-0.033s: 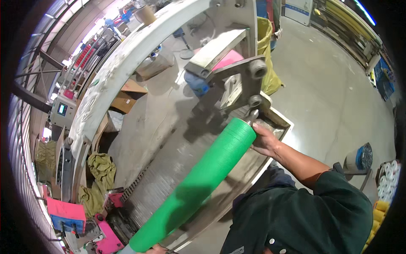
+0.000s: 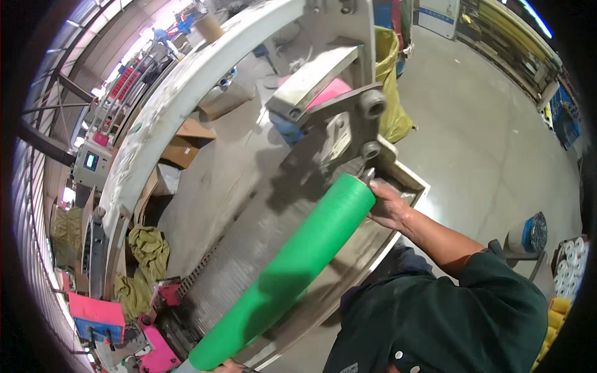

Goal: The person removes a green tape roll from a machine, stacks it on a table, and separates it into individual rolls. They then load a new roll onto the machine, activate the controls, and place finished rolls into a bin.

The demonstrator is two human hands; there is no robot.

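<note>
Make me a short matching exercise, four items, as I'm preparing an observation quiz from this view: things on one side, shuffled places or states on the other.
Things
1. Right hand
2. Yellow plastic bag
3. Left hand
4. Olive cloth

Places or states
A. Mostly cut off by the picture's bottom edge
B. Crumpled, at lower left
C. At the green roll's upper end
D. Near the top, just right of the white machine plate

Pairs: 1-C, 2-D, 3-A, 4-B

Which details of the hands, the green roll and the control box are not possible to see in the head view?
Head view:
- Left hand: mostly cut off by lower edge.
- Right hand: some fingertips hidden behind green roll.
- Green roll: underside faces away.
- Control box screen: too small to read.
</note>
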